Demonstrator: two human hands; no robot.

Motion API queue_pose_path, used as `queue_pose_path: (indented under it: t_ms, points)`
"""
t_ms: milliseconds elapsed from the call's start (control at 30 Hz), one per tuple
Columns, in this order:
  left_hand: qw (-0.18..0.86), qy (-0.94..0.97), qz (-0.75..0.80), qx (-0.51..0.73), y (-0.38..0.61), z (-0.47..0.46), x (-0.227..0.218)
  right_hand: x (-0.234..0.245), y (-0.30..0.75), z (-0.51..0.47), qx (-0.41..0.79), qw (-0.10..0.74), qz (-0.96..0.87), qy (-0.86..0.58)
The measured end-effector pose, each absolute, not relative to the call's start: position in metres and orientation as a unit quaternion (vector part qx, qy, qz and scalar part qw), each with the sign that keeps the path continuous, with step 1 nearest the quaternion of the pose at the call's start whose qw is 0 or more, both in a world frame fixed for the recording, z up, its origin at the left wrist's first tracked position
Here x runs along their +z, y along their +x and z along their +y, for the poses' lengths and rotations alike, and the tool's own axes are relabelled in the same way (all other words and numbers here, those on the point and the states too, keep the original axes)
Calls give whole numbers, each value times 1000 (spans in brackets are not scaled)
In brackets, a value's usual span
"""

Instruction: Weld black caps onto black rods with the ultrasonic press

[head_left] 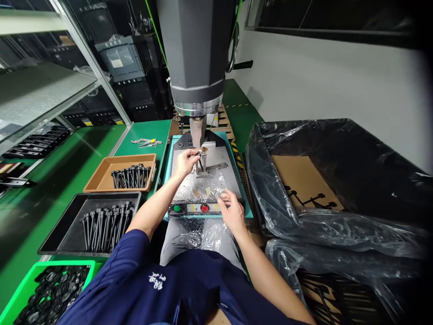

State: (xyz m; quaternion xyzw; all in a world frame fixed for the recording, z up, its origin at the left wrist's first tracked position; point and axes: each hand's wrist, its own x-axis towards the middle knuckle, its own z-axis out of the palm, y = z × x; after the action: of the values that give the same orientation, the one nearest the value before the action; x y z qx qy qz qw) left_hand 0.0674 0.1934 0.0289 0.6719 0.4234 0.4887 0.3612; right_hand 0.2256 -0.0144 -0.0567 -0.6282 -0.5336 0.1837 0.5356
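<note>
My left hand is pinched on a small dark part right under the press horn of the grey machine. My right hand rests at the front edge of the metal base plate, fingers curled on the clear plastic sheet near the red button. The green button sits to the left of it.
A brown tray and a black tray of long black pins lie on the green bench at left. A green bin holds black round parts. Boxes lined with black plastic stand at right. Shelving rises at far left.
</note>
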Motion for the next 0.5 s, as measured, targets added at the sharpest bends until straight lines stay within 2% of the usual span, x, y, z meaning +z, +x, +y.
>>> queue_pose_path:
  t_ms: [233,500]
  points:
    - [293,720,435,454,73,226,21,-95,239,-42,284,510,-486,-651]
    - [327,804,344,359,60,248,48,-101,253,-51,324,502,-465,-653]
